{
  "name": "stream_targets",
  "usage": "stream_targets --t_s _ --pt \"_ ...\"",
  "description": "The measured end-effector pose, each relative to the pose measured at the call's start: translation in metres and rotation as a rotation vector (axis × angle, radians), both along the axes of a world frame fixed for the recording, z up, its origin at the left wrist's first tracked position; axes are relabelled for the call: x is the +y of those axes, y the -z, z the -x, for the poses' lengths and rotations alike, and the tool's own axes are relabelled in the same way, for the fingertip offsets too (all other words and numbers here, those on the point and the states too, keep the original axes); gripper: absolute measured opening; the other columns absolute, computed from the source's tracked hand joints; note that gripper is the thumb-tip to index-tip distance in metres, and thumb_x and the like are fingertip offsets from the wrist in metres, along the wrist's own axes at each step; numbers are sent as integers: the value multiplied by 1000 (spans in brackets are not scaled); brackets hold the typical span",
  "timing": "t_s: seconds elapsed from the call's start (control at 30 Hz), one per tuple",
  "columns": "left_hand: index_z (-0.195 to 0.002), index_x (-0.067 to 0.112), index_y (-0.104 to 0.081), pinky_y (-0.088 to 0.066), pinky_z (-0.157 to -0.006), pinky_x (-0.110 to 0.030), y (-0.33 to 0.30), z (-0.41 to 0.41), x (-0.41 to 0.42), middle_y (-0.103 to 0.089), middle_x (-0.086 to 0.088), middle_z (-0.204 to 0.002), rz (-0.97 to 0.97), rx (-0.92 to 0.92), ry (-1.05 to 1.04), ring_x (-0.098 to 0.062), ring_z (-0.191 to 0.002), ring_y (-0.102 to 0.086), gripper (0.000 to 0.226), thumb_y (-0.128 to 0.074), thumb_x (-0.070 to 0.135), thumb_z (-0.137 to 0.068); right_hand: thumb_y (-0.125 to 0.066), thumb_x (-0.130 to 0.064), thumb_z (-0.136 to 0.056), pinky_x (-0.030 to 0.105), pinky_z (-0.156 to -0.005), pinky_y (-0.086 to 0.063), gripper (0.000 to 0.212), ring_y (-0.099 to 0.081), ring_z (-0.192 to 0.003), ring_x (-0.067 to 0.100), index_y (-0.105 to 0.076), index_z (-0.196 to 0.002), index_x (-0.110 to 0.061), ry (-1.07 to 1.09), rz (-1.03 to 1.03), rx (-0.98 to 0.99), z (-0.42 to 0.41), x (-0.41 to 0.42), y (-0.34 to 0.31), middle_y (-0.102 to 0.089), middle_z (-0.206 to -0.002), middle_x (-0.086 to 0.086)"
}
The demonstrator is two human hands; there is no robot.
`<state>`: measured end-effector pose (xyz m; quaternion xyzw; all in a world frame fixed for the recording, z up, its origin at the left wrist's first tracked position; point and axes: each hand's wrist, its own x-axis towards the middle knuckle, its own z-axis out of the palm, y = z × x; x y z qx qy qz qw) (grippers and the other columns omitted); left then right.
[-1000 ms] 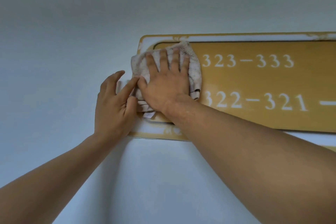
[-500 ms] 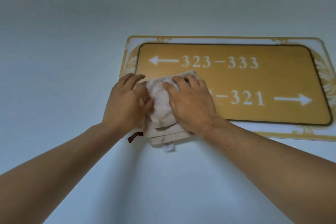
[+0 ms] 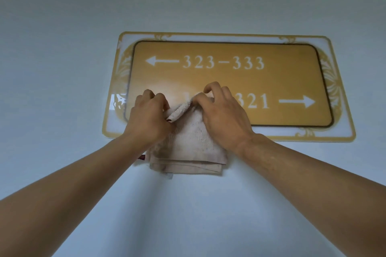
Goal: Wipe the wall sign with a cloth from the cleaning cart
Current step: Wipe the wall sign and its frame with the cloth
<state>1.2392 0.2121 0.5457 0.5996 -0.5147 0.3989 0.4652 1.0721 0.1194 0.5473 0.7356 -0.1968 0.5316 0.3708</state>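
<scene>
A gold wall sign [image 3: 271, 81] with white room numbers, two arrows and an ornate pale border hangs on the wall. A folded off-white cloth [image 3: 188, 142], stained along its lower edge, hangs in front of the sign's lower left part and reaches below its bottom edge. My left hand [image 3: 147, 119] grips the cloth's upper left side. My right hand [image 3: 222, 117] pinches its top fold between thumb and fingers. The cloth and hands hide the first digits of the lower number row.
A plain pale blue-grey wall [image 3: 62, 69] surrounds the sign on all sides. Both my forearms reach up from the bottom corners of the view. The cleaning cart is out of view.
My hands and the cloth came down from the sign's upper left corner to its lower left part. The flat right palm has lifted and both hands now pinch the cloth's top fold.
</scene>
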Motion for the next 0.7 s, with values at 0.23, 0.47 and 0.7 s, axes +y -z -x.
stream_targets --t_s 0.23,0.47,0.7 --pt "-90 17 -52 -36 -53 -30 9 1 -9 -59 6 -76 100 92 176 -14 -71 -54 21 -65 11 -74 -56 -44 -98 40 -98 -43 62 -38 -117 27 -38 -147 -10 28 -126 -163 11 -10 5 -41 -134 11" --pt "-89 21 -69 -54 -68 -31 10 5 -3 -71 -3 -81 90 455 538 -22 -78 -68 27 -65 16 -63 -51 -42 -102 35 -89 -43 42 -47 -111 26 -52 -122 -6 -12 -267 -90 21 -4 9 -50 -120 10" --pt "-81 -10 -65 -34 -68 -34 17 29 12 -51 -8 -68 7 582 631 -18 -69 -47 19 -64 3 -68 -53 -29 -104 37 -66 -40 26 -51 -82 28 -42 -114 -8 -199 -489 -99 52 11 10 -64 -96 7"
